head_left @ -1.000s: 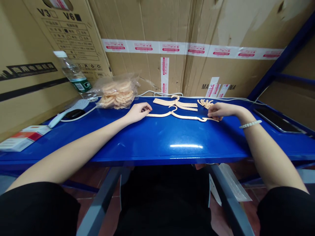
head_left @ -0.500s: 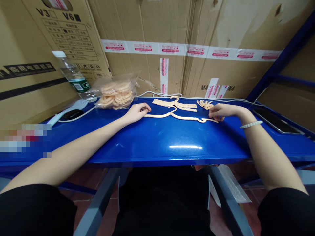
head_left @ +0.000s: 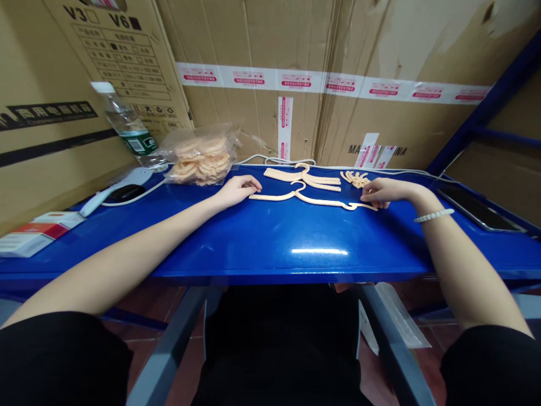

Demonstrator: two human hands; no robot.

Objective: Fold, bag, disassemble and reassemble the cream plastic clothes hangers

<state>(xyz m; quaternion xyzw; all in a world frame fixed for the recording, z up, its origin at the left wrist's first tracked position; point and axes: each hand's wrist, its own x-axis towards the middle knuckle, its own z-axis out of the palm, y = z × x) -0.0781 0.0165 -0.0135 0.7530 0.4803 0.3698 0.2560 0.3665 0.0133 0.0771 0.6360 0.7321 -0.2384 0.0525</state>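
A cream folding clothes hanger lies spread out flat on the blue table, its hook pointing away from me. My left hand rests at the hanger's left end, fingers curled and closed on its tip. By the opposite end, my right hand pinches the straight end of a small cream hook piece, whose curl meets the hanger's arm. Just behind lies a stack of folded hangers. A small pile of curved hook pieces sits beside my right fingers, partly covered by them.
On the left are a clear bag of cream pieces, a water bottle, a black mouse and a red-white box. A phone lies at the right. Cardboard and a white cable border the back.
The view has shifted slightly. Both hands, the hanger and the hook piece keep nearly the same places. The box at the left, blurred out before, now shows plainly.
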